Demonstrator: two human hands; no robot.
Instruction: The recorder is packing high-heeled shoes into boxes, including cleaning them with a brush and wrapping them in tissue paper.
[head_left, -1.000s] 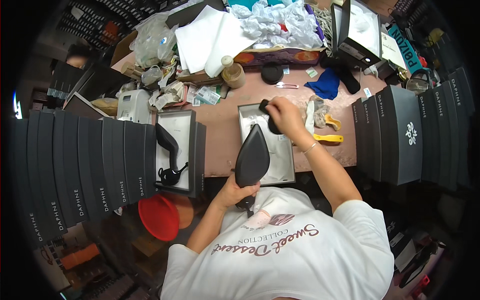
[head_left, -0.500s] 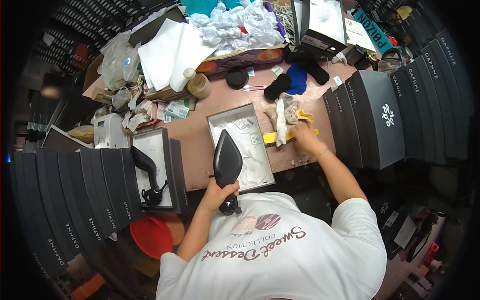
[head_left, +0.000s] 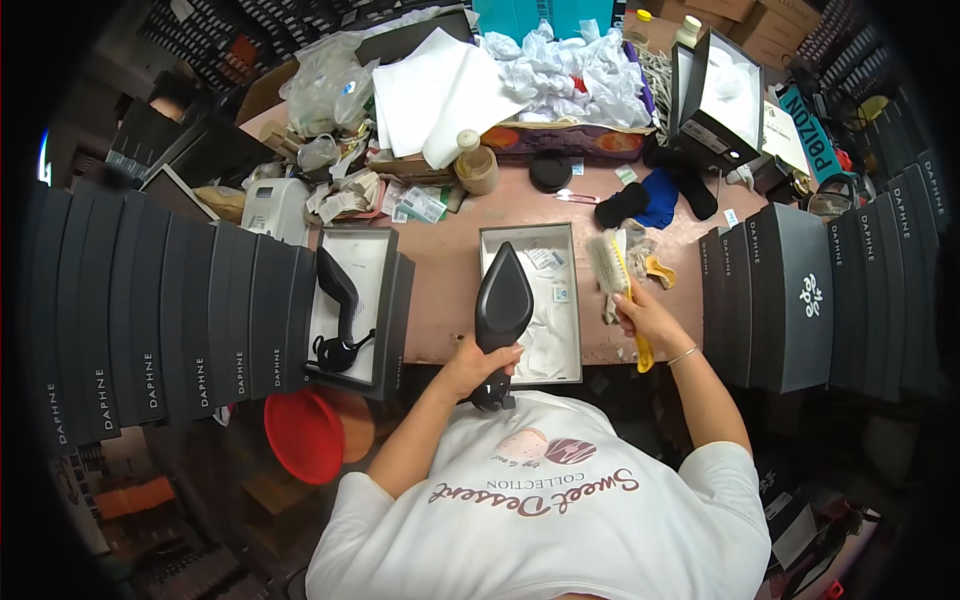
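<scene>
Head camera view, looking straight down: a person in a white printed T-shirt sat at the near edge of a pink worktable (head_left: 445, 270), the left hand (head_left: 478, 362) closed around the heel end of a black pointed high-heeled shoe (head_left: 500, 305), its toe aimed away over an open grey shoebox (head_left: 531, 300) lined with white tissue. The right hand (head_left: 645, 315) gripped the yellow handle of a brush (head_left: 612, 268), bristle head lifted just right of the box. A red bowl-shaped object (head_left: 305, 435) sat low to the left, below the table edge. Left of the shoe, a second open box (head_left: 350, 305) held the matching black shoe (head_left: 338, 310). Stacks of dark shoeboxes (head_left: 150, 320) walled both sides, leaving bare tabletop only between the two open boxes. Farther back lay a black cloth (head_left: 622, 205), a blue cloth (head_left: 660, 195), white sheets of paper (head_left: 435, 90) and crumpled tissue (head_left: 565, 60).
</scene>
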